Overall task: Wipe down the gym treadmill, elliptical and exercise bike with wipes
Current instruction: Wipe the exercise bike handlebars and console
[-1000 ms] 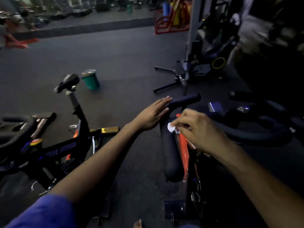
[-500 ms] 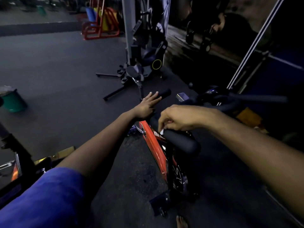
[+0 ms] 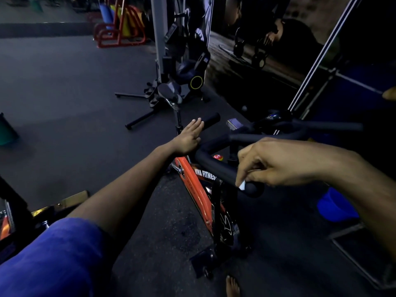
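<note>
At the far left edge a green bin (image 3: 6, 131) sits on the dark floor (image 3: 64, 93). Centre frame, your left hand (image 3: 188, 138) lies flat with straight fingers on the exercise bike's (image 3: 199, 189) handlebar (image 3: 212, 163), likely to steady it; it holds nothing. Right of centre, your right hand (image 3: 278, 161) curls its fingers round a small white wipe (image 3: 242, 185), pinching it against the near bar end so it rubs the grip. A blue bucket (image 3: 334, 206) stands lower right.
</note>
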